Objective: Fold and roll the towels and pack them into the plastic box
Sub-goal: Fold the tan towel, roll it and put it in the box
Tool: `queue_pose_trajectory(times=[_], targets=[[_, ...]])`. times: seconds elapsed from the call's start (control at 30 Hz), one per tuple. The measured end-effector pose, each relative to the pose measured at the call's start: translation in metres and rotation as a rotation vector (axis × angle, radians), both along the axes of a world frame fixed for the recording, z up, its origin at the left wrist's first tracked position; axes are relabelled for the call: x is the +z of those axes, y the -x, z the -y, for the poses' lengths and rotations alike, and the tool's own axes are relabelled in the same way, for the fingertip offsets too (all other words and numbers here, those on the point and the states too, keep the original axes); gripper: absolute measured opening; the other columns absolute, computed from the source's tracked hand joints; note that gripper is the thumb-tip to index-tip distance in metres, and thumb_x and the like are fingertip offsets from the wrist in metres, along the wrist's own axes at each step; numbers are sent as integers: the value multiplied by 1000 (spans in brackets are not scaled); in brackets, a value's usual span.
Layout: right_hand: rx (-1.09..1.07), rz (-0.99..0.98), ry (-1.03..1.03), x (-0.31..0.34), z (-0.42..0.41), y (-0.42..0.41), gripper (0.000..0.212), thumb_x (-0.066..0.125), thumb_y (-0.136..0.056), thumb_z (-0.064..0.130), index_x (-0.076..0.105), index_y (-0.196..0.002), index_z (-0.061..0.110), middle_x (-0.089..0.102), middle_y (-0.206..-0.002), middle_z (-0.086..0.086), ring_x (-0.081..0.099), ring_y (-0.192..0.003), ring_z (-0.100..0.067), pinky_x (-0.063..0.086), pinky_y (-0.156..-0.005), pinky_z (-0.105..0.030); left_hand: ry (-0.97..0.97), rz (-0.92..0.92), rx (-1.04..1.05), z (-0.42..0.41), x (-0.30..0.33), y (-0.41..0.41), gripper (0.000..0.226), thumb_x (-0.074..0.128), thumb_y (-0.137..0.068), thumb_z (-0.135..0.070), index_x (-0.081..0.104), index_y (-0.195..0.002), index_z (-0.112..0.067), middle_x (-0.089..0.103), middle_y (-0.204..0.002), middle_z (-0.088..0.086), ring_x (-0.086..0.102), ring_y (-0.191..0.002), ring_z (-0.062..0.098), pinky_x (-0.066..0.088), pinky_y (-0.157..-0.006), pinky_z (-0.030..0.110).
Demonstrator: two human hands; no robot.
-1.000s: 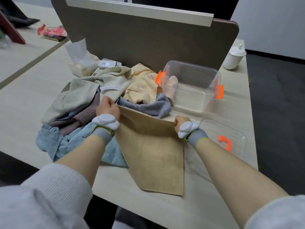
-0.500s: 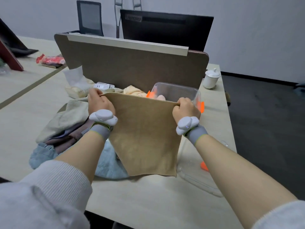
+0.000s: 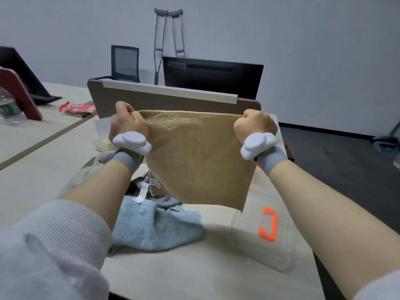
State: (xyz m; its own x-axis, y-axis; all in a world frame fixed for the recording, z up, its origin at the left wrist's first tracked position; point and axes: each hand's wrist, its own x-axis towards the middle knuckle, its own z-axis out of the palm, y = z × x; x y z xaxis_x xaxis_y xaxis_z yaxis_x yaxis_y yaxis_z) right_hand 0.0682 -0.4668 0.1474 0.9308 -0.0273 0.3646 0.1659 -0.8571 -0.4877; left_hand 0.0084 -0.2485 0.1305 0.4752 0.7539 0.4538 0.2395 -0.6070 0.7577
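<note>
1. Two hands are up in front of the camera. The left hand (image 3: 127,124) and the right hand (image 3: 255,124) each wear one white wrist device over a grey band.
2. One tan towel (image 3: 201,156) hangs between them, clear of the surface (image 3: 32,180). The left fingers (image 3: 123,106) are curled tight round its upper left corner, and the right fingers (image 3: 249,114) are curled tight round its upper right corner, so the top edge runs taut from fist to fist.
3. Below the fingers the towel hangs as one flat sheet, its lower right corner lowest and its lower left corner tucked up near a small white label.
4. Under the left fingers lies a heap of other towels. One light blue towel (image 3: 155,226) shows clearly at the near side; how many more lie beneath it cannot be counted.
5. Under the right fingers lies one clear lid (image 3: 259,245) flat on the surface, with one orange clip (image 3: 269,224) showing on it.
6. The plastic box itself is hidden behind the held towel.
7. Beyond the fingers stand one desk divider (image 3: 173,98), one dark monitor (image 3: 213,79), one mesh chair back (image 3: 125,63) and two crutches (image 3: 170,33) against the wall.
</note>
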Motion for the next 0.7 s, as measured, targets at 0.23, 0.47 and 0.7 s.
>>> queue_pose_trajectory(times=[0.23, 0.47, 0.7], targets=[[-24, -110, 52, -13, 1, -19, 20, 43, -80, 3, 61, -88, 8, 55, -84, -12, 45, -81, -32, 33, -71, -27, 16, -151, -70, -6, -15, -18, 22, 37, -92, -6, 53, -107, -2, 59, -102, 20, 52, -90, 36, 42, -75, 38], [115, -214, 6, -86, 4, -34, 36, 39, -87, -2, 62, -115, 3, 56, -127, -13, 49, -120, -29, 37, -93, -28, 1, -368, -279, -4, -78, -33, 23, 42, -86, 5, 62, -97, 4, 58, -112, 22, 53, -105, 35, 39, -86, 36], [182, -564, 137, -175, 22, -24, 45, 42, -87, -3, 54, -130, 4, 45, -144, -10, 40, -134, -24, 29, -107, -23, 3, -663, -334, -15, -162, -28, 24, 46, -85, 2, 65, -100, 4, 51, -117, 19, 53, -107, 32, 36, -80, 27]])
